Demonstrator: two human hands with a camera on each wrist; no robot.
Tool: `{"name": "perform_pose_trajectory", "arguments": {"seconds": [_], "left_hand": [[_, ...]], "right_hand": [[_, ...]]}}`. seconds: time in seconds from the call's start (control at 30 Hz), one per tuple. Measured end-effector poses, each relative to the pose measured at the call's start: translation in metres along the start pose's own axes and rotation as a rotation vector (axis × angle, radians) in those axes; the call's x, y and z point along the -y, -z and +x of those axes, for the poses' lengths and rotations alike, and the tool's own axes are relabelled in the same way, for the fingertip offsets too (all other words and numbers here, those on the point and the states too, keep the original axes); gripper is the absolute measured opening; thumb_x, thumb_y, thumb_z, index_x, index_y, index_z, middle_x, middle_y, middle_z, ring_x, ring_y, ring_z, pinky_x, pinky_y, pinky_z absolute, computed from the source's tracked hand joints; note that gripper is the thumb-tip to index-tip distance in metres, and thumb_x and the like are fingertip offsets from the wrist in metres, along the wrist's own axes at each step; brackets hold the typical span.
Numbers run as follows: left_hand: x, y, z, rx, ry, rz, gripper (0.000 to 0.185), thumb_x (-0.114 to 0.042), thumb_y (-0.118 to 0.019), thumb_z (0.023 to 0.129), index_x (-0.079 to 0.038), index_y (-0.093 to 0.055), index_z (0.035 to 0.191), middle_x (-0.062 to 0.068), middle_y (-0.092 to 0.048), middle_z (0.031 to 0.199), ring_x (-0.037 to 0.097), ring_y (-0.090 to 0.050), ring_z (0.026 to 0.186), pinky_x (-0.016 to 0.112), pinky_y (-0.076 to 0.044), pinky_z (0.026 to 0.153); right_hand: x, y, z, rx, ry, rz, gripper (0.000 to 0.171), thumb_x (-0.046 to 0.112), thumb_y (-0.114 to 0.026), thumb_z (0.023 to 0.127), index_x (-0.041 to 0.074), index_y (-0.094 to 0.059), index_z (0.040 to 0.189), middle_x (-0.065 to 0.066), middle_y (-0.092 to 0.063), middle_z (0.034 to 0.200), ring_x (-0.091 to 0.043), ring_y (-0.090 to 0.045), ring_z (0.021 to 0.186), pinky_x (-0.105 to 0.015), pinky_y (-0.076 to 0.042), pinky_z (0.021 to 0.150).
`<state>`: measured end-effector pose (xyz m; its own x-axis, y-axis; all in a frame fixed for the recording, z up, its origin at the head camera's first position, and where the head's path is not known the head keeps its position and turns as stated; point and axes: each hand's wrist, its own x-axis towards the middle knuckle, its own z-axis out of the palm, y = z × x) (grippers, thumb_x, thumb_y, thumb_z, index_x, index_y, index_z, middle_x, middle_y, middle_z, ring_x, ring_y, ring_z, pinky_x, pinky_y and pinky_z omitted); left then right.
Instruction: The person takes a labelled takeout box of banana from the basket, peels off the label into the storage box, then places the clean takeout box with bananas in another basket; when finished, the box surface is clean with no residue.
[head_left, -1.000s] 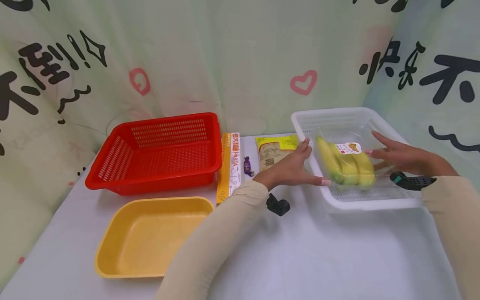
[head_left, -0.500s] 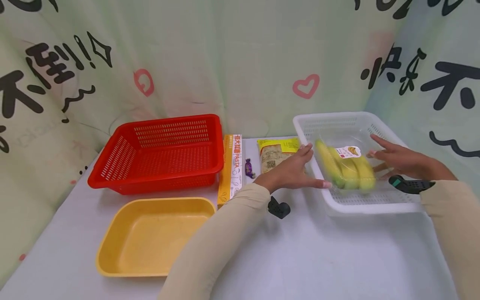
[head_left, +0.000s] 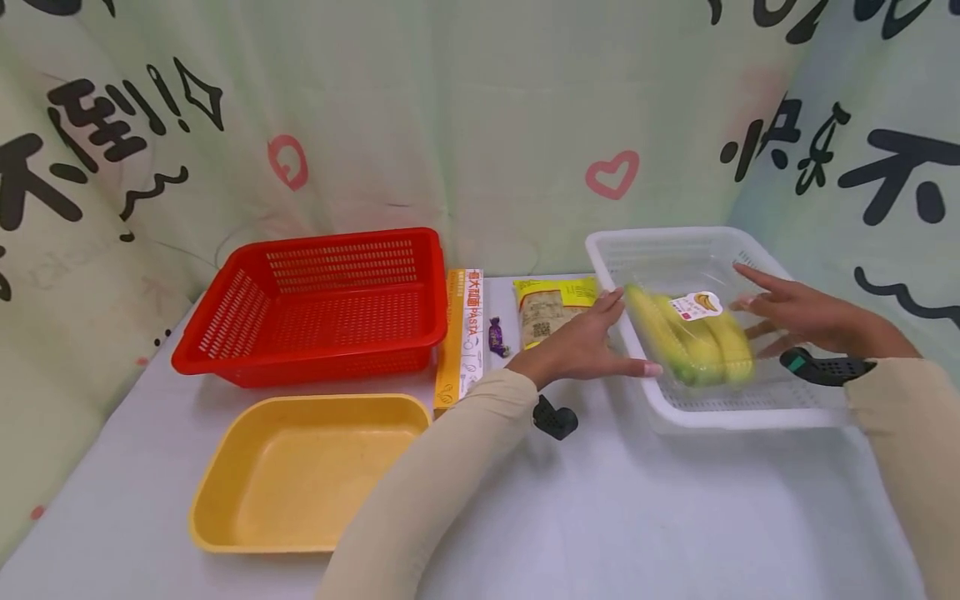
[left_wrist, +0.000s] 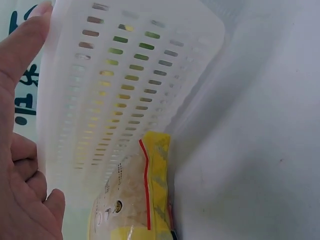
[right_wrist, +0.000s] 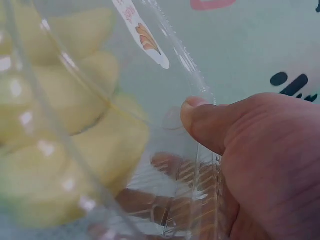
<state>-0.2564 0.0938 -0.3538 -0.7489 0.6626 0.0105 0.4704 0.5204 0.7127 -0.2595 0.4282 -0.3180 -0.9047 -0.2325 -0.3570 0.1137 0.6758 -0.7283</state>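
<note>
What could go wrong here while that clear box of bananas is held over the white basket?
The right hand grips the clear banana box only at one edge, thumb on top, fingers beneath, so the slick plastic might slip or tilt. The left hand rests against the white basket wall, and a shove could slide the basket. The yellow packet lies right against that wall and could get pushed.
</note>
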Motion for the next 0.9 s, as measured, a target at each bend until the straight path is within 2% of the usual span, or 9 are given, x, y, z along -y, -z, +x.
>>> {"name": "perform_pose_trajectory", "arguments": {"seconds": [0.17,0.33,0.53,0.73,0.77,0.9], "left_hand": [[0.001,0.001,0.001,0.003,-0.019,-0.003,0.106,-0.061,-0.072,0.077,-0.027,-0.012,0.157,-0.017,0.0,0.16,0.001,-0.004,0.143,0.031,-0.023,0.114],[0.004,0.004,0.001,-0.008,-0.035,-0.055,0.102,-0.058,-0.07,0.081,-0.026,-0.011,0.157,-0.015,-0.003,0.161,0.006,-0.014,0.144,0.033,-0.028,0.112],[0.008,0.016,-0.005,-0.124,-0.028,-0.162,0.098,-0.058,-0.069,0.082,-0.027,-0.015,0.157,-0.016,-0.011,0.16,0.008,-0.02,0.143,0.041,-0.035,0.109],[0.011,0.035,-0.01,-0.234,-0.062,-0.301,0.091,-0.053,-0.073,0.082,-0.042,-0.019,0.154,-0.014,-0.028,0.155,0.012,-0.033,0.137,0.046,-0.042,0.102],[0.01,0.039,-0.012,-0.242,-0.058,-0.309,0.091,-0.053,-0.073,0.082,-0.042,-0.019,0.154,-0.014,-0.028,0.155,0.012,-0.033,0.136,0.046,-0.042,0.103],[0.007,0.055,-0.019,-0.256,-0.031,-0.302,0.096,-0.055,-0.072,0.081,-0.03,-0.017,0.157,-0.013,-0.022,0.157,0.012,-0.027,0.141,0.045,-0.037,0.107]], "right_hand": [[0.018,0.006,-0.006,-0.015,0.033,-0.059,0.08,0.04,-0.045,0.103,0.032,0.017,0.152,-0.036,-0.018,0.15,-0.06,-0.042,0.12,-0.055,-0.055,0.078],[0.031,0.01,-0.011,-0.034,0.06,-0.082,0.076,0.038,-0.045,0.104,0.037,0.013,0.153,-0.034,-0.02,0.151,-0.06,-0.043,0.118,-0.056,-0.055,0.076],[0.038,0.015,-0.016,-0.04,0.116,-0.093,0.071,0.032,-0.044,0.105,0.044,0.007,0.153,-0.033,-0.022,0.151,-0.06,-0.046,0.116,-0.057,-0.055,0.075],[0.046,0.02,-0.021,-0.055,0.143,-0.122,0.069,0.03,-0.042,0.106,0.044,0.006,0.153,-0.035,-0.025,0.149,-0.057,-0.05,0.113,-0.056,-0.055,0.076],[0.048,0.02,-0.022,-0.059,0.146,-0.124,0.069,0.03,-0.042,0.106,0.045,0.006,0.153,-0.035,-0.026,0.149,-0.056,-0.051,0.113,-0.056,-0.055,0.076],[0.055,0.022,-0.024,-0.071,0.183,-0.13,0.067,0.028,-0.042,0.106,0.046,0.003,0.153,-0.034,-0.027,0.149,-0.055,-0.052,0.111,-0.056,-0.055,0.075]]}}
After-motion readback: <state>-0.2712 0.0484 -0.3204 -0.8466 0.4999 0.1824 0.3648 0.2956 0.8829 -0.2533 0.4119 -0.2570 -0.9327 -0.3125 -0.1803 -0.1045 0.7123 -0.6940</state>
